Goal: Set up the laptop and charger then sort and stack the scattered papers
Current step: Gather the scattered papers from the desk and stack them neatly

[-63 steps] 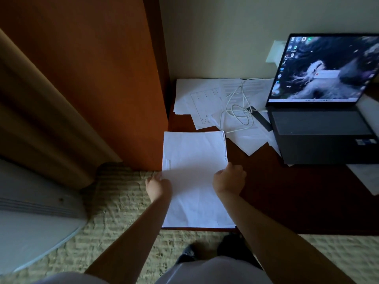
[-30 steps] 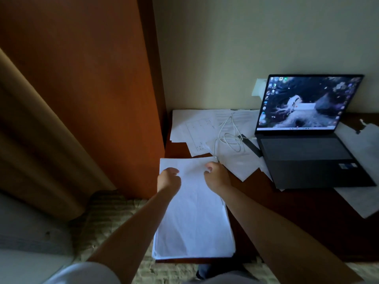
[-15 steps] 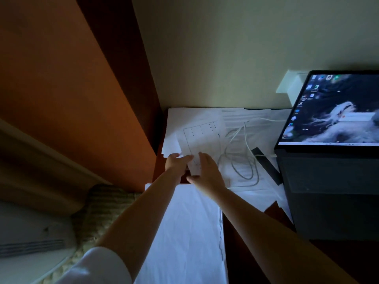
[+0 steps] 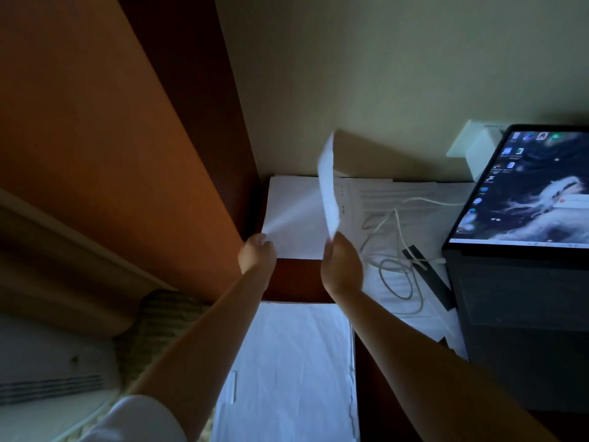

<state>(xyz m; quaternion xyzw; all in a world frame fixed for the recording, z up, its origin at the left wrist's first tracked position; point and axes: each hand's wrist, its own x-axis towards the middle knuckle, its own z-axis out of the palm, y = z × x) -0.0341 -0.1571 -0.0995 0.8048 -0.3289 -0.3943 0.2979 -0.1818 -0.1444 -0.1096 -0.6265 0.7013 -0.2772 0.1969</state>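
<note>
My right hand (image 4: 341,266) pinches a white sheet (image 4: 329,186) that stands lifted on edge above the desk. At the back left corner, my left hand (image 4: 256,256) grips the near corner of a flat sheet (image 4: 293,215). More loose papers (image 4: 392,199) lie under a coiled white charger cable (image 4: 395,250). A neat paper stack (image 4: 290,371) sits at the desk's near edge between my forearms. The open laptop (image 4: 522,218) stands at the right, screen lit. A white charger brick (image 4: 478,154) sits in the wall socket behind it.
An orange-brown wooden panel (image 4: 127,138) bounds the dark wooden desk (image 4: 296,280) on the left. A pale wall rises behind. A thin black strip (image 4: 427,275) lies on the papers next to the laptop. Woven carpet (image 4: 159,317) and a white appliance (image 4: 47,384) are at lower left.
Both hands left the near stack and reached to the scattered papers at the back. My right hand has lifted one sheet upright; my left hand now grips the corner sheet.
</note>
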